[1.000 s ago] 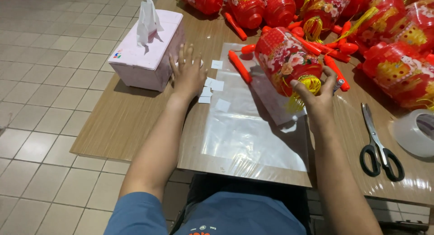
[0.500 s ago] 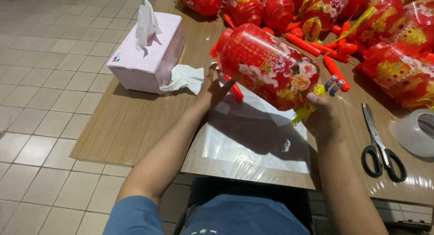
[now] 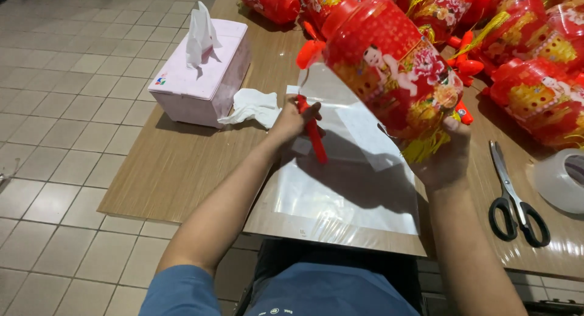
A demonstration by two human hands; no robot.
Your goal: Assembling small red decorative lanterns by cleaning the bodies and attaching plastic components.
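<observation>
My right hand [image 3: 447, 161] grips the bottom of a red plastic lantern [image 3: 389, 66] with gold and flower patterns and a yellow tassel, holding it tilted above the table. My left hand [image 3: 292, 118] holds a thin red stick [image 3: 313, 133] that points down toward a stack of clear plastic bags [image 3: 340, 194] lying flat on the wooden table [image 3: 182, 164]. The lantern hangs over the far end of the bags.
A pink tissue box [image 3: 204, 79] stands at the left with a crumpled tissue [image 3: 252, 106] beside it. Several more red lanterns [image 3: 535, 91] and red sticks lie at the back. Black scissors [image 3: 514, 200] and a tape roll [image 3: 563, 179] lie at the right.
My right hand has lifted the lantern off the table and swung it up higher. My left hand left the table, touched the lantern and now holds a red stick.
</observation>
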